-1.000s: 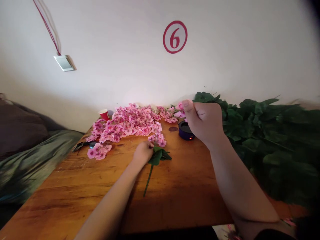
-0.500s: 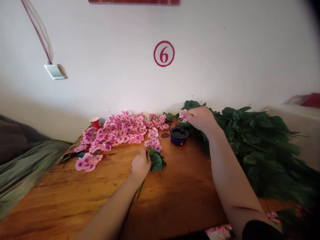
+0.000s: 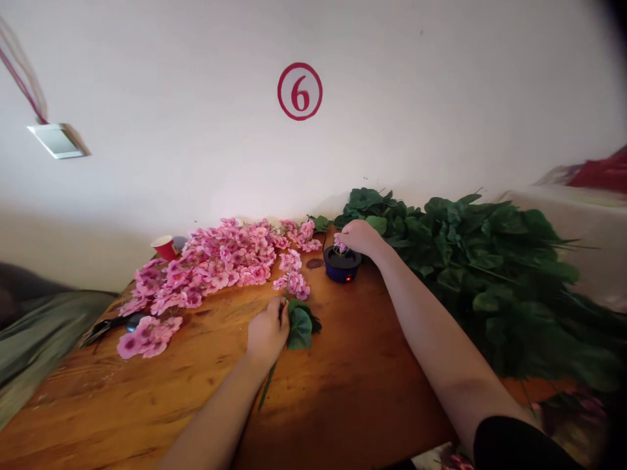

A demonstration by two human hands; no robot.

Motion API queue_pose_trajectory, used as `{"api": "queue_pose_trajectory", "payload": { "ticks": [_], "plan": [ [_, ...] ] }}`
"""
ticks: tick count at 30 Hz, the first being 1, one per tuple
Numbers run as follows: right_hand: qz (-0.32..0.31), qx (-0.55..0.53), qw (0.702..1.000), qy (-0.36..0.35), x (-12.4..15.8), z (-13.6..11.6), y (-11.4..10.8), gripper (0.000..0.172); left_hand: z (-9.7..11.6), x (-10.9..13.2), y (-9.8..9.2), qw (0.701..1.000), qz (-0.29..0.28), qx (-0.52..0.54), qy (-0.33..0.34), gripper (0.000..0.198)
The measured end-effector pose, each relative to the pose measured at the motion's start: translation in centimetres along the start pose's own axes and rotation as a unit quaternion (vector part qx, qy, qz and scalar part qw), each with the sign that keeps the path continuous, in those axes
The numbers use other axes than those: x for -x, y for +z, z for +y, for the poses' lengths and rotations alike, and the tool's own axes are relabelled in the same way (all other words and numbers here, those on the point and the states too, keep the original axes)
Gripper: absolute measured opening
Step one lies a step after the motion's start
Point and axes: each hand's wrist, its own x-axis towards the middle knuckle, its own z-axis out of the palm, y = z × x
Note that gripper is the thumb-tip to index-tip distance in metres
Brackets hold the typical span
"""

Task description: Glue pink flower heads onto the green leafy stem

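Closed around a green stem, my left hand (image 3: 267, 333) holds an artificial flower stem (image 3: 266, 385) above the middle of the table. Green leaves (image 3: 300, 325) hang beside the fingers, and pink blossoms (image 3: 292, 281) show past them. My right hand (image 3: 360, 236) pinches a small pink flower (image 3: 339, 247) over a dark blue round pot (image 3: 343, 267) with a lit red light. The flower's lower end is down at the pot's opening; whether it touches what is inside I cannot tell.
A heap of pink flowers (image 3: 220, 258) lies at the back left, with a loose pink cluster (image 3: 149, 336) in front. A red paper cup (image 3: 165, 247) and dark-handled scissors (image 3: 105, 328) are at the left. Green leaf stems (image 3: 490, 274) are piled right of the wooden table (image 3: 196, 391).
My right hand has lowered the small pink flower from above and behind the pot to its opening. My left hand keeps its hold on the stem. The view has shifted slightly right.
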Motion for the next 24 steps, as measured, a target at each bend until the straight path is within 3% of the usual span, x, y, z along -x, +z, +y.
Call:
{"api": "queue_pose_trajectory", "payload": {
  "ticks": [6, 13, 24],
  "plan": [
    [-0.017, 0.006, 1.000, 0.004, -0.7, 0.3, 1.1, 0.031, -0.3, -0.1, 0.0, 0.999, -0.006, 0.030, 0.016, 0.019],
    [0.007, 0.094, 0.996, 0.003, -0.8, -0.1, 2.0, 0.036, -0.3, -0.2, 0.1, 0.999, -0.016, 0.047, 0.012, 0.020],
    [-0.012, 0.123, 0.992, -0.007, -0.6, -0.3, 2.4, 0.041, -0.3, -0.1, 0.2, 0.999, -0.011, 0.040, 0.012, 0.018]
  ]
}}
